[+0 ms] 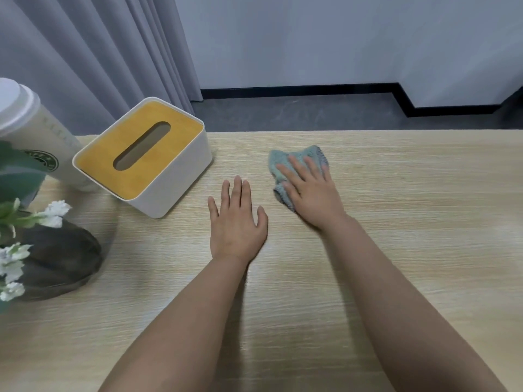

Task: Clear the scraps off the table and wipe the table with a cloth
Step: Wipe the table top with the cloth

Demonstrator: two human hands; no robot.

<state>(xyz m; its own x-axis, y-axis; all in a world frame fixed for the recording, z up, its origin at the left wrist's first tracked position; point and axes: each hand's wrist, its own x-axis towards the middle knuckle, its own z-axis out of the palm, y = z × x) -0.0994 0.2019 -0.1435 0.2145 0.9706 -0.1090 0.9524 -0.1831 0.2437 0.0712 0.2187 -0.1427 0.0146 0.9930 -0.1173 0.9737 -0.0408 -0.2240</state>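
A crumpled blue-green cloth (308, 154) lies on the light wooden table (410, 207), near its far edge at the middle. My right hand (311, 193) presses flat on the cloth with straight fingers, covering most of it. My left hand (236, 222) rests flat on the bare tabletop just left of it, fingers straight and holding nothing. No scraps show on the table.
A white tissue box with a yellow lid (144, 158) stands at the back left. Behind it is a white paper cup (36, 134). A dark vase with white flowers (56, 258) sits at the left edge. Beyond the table's far edge is grey floor.
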